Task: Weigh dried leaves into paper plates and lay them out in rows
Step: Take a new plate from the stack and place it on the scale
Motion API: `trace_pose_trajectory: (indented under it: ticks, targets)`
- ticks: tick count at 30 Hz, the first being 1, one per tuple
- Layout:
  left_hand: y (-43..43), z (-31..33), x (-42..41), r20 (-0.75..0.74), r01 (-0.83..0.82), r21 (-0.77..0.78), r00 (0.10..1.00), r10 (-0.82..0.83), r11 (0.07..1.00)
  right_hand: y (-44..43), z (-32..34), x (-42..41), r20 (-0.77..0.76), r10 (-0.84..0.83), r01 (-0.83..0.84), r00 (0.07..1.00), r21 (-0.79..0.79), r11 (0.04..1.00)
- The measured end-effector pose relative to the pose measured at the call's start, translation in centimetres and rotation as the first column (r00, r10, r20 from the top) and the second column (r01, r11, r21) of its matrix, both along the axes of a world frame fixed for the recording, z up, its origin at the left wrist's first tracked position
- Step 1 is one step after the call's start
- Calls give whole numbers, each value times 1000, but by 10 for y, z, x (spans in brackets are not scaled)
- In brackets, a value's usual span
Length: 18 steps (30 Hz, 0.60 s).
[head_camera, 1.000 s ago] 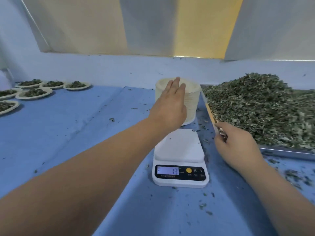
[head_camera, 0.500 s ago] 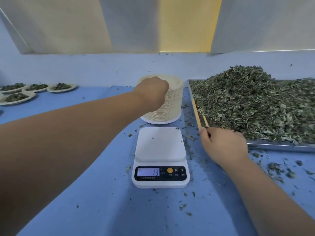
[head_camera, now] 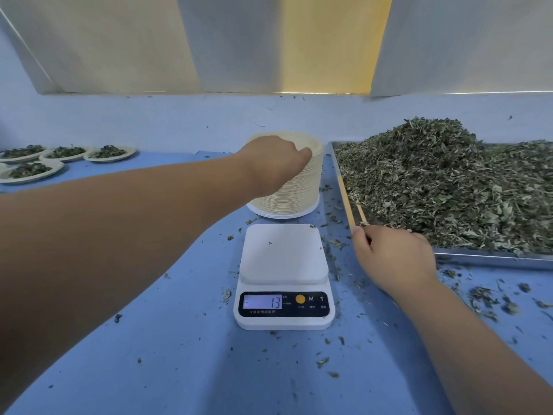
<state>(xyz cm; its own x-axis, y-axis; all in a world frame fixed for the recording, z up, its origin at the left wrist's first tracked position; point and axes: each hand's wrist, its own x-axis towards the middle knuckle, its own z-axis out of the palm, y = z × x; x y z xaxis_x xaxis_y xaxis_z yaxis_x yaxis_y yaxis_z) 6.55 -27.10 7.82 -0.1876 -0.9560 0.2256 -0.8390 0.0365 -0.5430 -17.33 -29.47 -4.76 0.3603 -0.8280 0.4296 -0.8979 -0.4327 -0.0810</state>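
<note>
Reaching across the blue tabletop (head_camera: 179, 354), the left hand (head_camera: 275, 163) sits on the stack of paper plates (head_camera: 287, 199) just behind the digital scale (head_camera: 282, 256), its fingers (head_camera: 305, 152) curled over the top plate's rim. The right hand (head_camera: 395, 259) rests at the near left corner of the metal tray (head_camera: 493, 259), pinching a thin wooden stick (head_camera: 361, 213) that points into the heap of dried leaves (head_camera: 449, 181). The scale's display shows 13 after a minus sign. Filled plates (head_camera: 109, 152) lie in rows at the far left.
</note>
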Motion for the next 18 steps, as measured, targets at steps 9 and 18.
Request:
trace_pose_trajectory:
  ticks: [9, 18]
  targets:
    - [3, 13, 11, -195, 72, -297, 972, -134, 952, -1, -1, 1, 11, -2, 2, 1000, 5, 1000]
    - [30, -43, 7, -815, -373, -565, 392, -427, 735, -2, -3, 1, 44, -4, 4, 999, -7, 1000]
